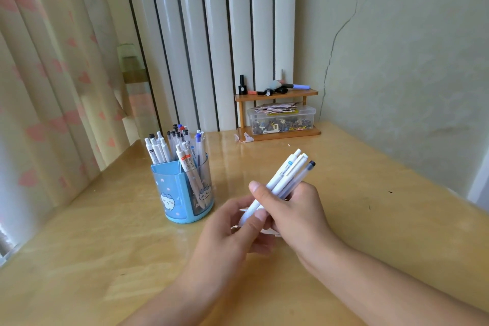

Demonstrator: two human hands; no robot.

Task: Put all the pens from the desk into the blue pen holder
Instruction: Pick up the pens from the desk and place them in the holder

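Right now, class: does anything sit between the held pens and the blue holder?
Nothing visible does. The pens are held by the right hand and left hand, and only bare desk lies between them and the holder, already crowded with pens.

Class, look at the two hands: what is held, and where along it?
The right hand grips a bundle of pens around mid-barrel; the left hand holds their lower ends.

Two bare forearms without sleeves, left hand [232,230] and right hand [293,209] unadorned, fingernails short and unpainted
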